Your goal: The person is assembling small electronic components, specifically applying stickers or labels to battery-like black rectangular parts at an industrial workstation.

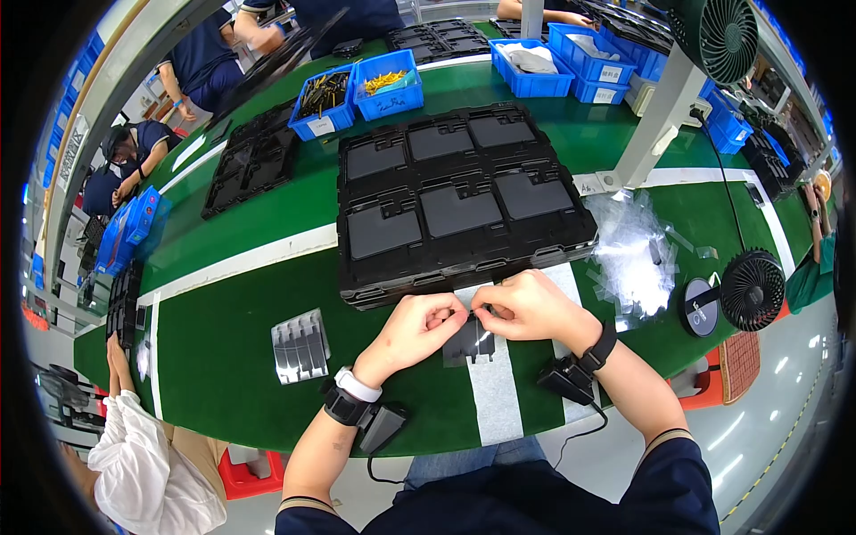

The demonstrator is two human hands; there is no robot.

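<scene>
My left hand (417, 330) and my right hand (533, 310) meet in front of the black tray stack, thumbs and fingers pinched together. A clear film sheet with black pieces (470, 346) shows directly below the fingertips, over a white strip on the green table. Its upper edge is hidden by my fingers, so what each pinch holds is too small to make out. Left of my left hand lies a stack of similar clear sheets with black pieces (300, 348). The black tray (473, 260) just beyond my hands has several compartments, each with a flat dark grey panel.
A loose pile of clear film pieces (631, 254) lies right of the tray, near a black desk fan (751, 290) and a metal post (662, 116). Blue bins (389, 85) stand behind the tray. Cables hang from both wrist devices. A person in white (152, 473) sits at the left.
</scene>
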